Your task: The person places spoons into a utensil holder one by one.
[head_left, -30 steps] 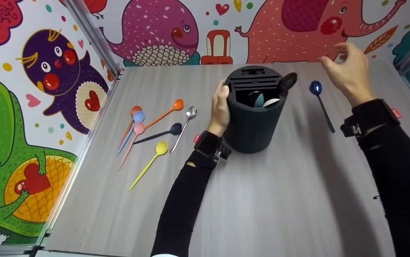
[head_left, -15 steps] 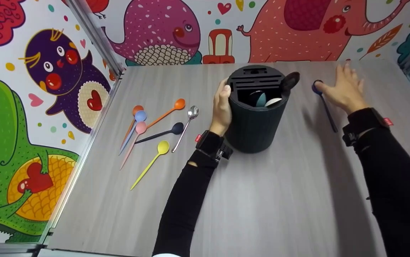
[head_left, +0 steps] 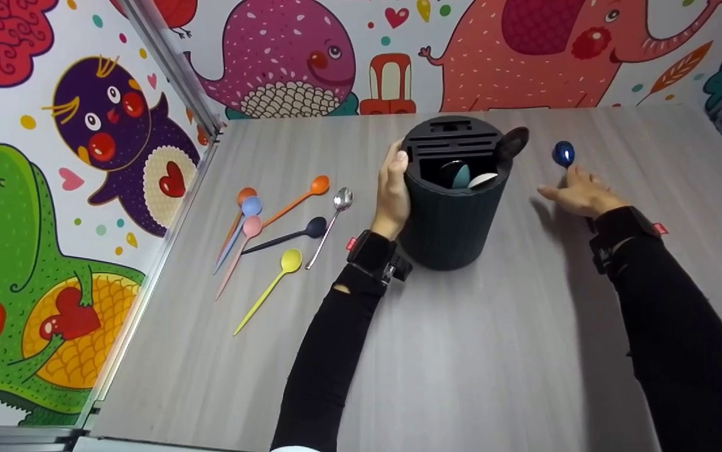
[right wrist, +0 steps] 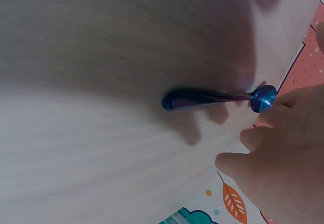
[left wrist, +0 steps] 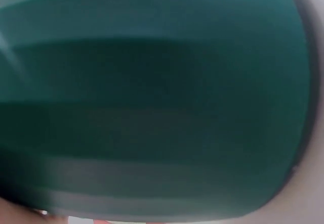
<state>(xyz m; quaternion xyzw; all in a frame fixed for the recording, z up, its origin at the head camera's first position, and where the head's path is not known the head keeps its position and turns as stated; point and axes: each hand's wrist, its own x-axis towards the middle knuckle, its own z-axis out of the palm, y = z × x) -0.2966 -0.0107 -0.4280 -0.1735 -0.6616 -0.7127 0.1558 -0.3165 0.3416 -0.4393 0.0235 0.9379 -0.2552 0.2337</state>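
My left hand (head_left: 392,191) grips the left side of a dark green utensil holder (head_left: 452,226), which stands upright on the table with a slotted top. In the left wrist view the holder's ribbed wall (left wrist: 152,87) fills nearly everything. Inside its open compartment a teal utensil end (head_left: 461,176) and a white one (head_left: 482,181) show; a dark brown spoon head (head_left: 513,143) sticks out at the right. My right hand (head_left: 584,193) hovers over the handle of a shiny blue spoon (head_left: 564,153), fingers loosely extended. The right wrist view shows this spoon (right wrist: 207,98) lying on the table below the fingers.
Left of the holder lie several spoons: orange (head_left: 298,202), light blue (head_left: 251,206), pink (head_left: 252,226), dark blue (head_left: 315,227), silver (head_left: 343,199) and yellow (head_left: 290,260). Printed cartoon panels (head_left: 292,56) wall the table's back and left side.
My right hand has come down and toward me, from beyond the blue spoon's head to above its handle. The left hand still holds the utensil holder in place.
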